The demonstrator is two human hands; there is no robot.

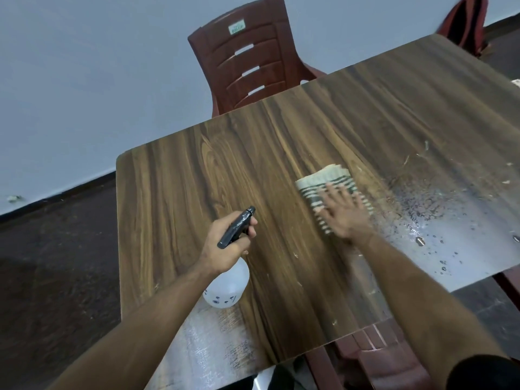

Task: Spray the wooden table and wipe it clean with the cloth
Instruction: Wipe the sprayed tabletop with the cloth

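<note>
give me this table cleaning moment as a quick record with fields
left hand: grips spray bottle by its black trigger head
right hand: fingers flat, pressing striped cloth
wooden table: droplets and wet sheen on the right part, scattered pale specks
chair: red-brown plastic, beyond the far edge

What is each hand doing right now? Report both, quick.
Left hand: closed around the spray bottle, gripping its neck.
Right hand: open, fingers flat, pressing the cloth on the wooden table.
</note>
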